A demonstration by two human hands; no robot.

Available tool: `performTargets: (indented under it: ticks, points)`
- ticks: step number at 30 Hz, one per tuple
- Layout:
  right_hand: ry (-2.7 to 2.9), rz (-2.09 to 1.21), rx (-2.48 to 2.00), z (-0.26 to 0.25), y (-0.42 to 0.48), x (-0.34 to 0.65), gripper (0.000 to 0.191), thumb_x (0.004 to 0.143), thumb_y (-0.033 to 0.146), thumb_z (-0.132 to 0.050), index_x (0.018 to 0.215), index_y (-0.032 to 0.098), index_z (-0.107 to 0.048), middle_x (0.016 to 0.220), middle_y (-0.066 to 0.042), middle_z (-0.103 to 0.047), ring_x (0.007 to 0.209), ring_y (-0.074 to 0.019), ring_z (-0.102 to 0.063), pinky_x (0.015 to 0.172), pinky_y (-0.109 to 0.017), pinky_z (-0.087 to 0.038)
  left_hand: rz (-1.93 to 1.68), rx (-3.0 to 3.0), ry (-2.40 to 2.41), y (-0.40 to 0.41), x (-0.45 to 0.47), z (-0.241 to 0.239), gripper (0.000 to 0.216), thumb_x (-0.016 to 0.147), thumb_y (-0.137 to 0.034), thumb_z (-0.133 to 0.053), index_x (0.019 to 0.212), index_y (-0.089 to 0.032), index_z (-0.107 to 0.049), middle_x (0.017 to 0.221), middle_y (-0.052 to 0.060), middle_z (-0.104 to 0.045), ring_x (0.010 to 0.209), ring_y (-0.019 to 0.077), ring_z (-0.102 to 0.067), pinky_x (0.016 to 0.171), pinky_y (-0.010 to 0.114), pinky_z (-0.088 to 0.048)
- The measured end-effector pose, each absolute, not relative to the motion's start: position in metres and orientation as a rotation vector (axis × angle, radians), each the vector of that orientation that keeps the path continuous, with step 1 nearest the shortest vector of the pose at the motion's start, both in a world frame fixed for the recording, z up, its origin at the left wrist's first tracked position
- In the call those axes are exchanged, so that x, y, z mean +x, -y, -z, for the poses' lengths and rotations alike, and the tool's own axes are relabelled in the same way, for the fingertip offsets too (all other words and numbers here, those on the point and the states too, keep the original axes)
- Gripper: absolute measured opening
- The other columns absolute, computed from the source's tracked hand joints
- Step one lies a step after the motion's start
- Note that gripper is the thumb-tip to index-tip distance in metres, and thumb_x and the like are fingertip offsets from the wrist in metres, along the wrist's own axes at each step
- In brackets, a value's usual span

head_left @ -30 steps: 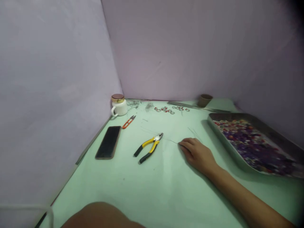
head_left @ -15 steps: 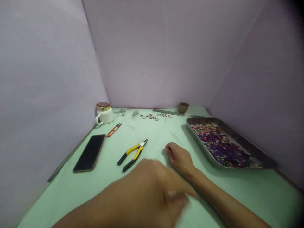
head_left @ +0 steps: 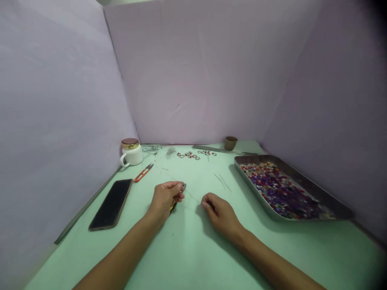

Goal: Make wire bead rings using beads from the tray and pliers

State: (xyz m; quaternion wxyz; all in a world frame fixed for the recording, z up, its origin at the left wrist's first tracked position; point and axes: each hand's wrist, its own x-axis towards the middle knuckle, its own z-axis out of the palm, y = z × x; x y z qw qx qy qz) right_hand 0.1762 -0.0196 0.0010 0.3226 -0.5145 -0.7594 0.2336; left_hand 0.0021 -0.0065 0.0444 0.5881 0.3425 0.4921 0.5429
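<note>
A thin wire [head_left: 192, 196] stretches between my two hands over the table. My right hand [head_left: 222, 215] is closed, pinching one end of it between thumb and forefinger. My left hand [head_left: 166, 198] has its fingertips pressed together on the wire's other side. Under and behind my left hand lie the combination pliers [head_left: 173, 208], mostly hidden; only a bit of yellow-black handle and the metal tip show. A few loose cut wires [head_left: 222, 182] rest on the table beyond my right hand.
On the right stands a metal tray [head_left: 256, 195] of mixed beads. Left are a phone [head_left: 111, 204], orange thread snips [head_left: 144, 173] and a lidded white mug [head_left: 133, 154]. Beaded rings [head_left: 189, 155], wire scraps [head_left: 151, 150], long wires [head_left: 223, 150] and a small brown cup [head_left: 230, 143] lie at the back.
My left hand has moved from close in front of the camera out to the pliers and wire. My right hand stays nearly in place. The view has tilted up slightly.
</note>
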Motion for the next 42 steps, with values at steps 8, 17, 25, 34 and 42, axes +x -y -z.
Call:
performTargets:
  ticks: [8,17,25,34,42]
  points:
    - [1.422,-1.213,-1.125,-0.007,0.015,0.177,0.026,0.080,0.041,-0.041,0.076,0.019,-0.054,0.065,0.000,-0.051,0.050,-0.0102,-0.044,0.047,-0.024,-0.037,-1.352,0.661,-1.020,0.002,-0.003,-0.043,0.006,0.064,-0.012,-0.064,0.067,-0.009,-0.060,0.059,0.002,-0.058,0.045,0.0052,-0.050,0.044,0.016,-0.041]
    - [0.966,-1.587,-0.939,-0.012,0.020,0.165,0.031,0.057,0.031,-0.072,0.082,0.015,-0.060,0.058,0.004,-0.053,0.049,-0.0076,-0.047,0.050,-0.024,-0.044,-1.318,0.587,-0.940,0.016,0.014,-0.043,0.006,0.068,-0.011,-0.061,0.074,-0.009,-0.059,0.065,0.003,-0.060,0.045,0.0042,-0.049,0.044,0.015,-0.042]
    - [0.842,-1.565,-0.933,-0.011,0.022,0.164,0.026,0.057,0.033,-0.072,0.071,0.015,-0.061,0.063,0.002,-0.058,0.044,-0.0044,-0.045,0.046,-0.020,-0.042,-1.244,0.691,-0.980,0.025,0.026,-0.032,0.017,0.065,-0.020,-0.066,0.076,-0.009,-0.060,0.067,0.004,-0.062,0.044,0.0064,-0.050,0.045,0.019,-0.039]
    - [0.853,-1.542,-0.958,-0.009,0.022,0.163,0.026,0.059,0.036,-0.071,0.068,0.015,-0.059,0.062,0.002,-0.057,0.042,-0.0041,-0.044,0.043,-0.019,-0.039,-1.245,0.761,-1.016,0.025,0.027,-0.028,0.020,0.065,-0.027,-0.064,0.075,-0.010,-0.059,0.064,0.002,-0.060,0.042,0.0072,-0.050,0.045,0.021,-0.037]
    - [0.865,-1.541,-0.962,-0.008,0.022,0.164,0.027,0.059,0.037,-0.070,0.068,0.014,-0.058,0.064,0.002,-0.058,0.043,-0.0045,-0.045,0.044,-0.019,-0.039,-1.194,0.919,-1.157,0.024,0.027,-0.030,0.018,0.066,-0.029,-0.059,0.069,-0.012,-0.056,0.065,0.000,-0.056,0.044,0.0052,-0.046,0.045,0.020,-0.034]
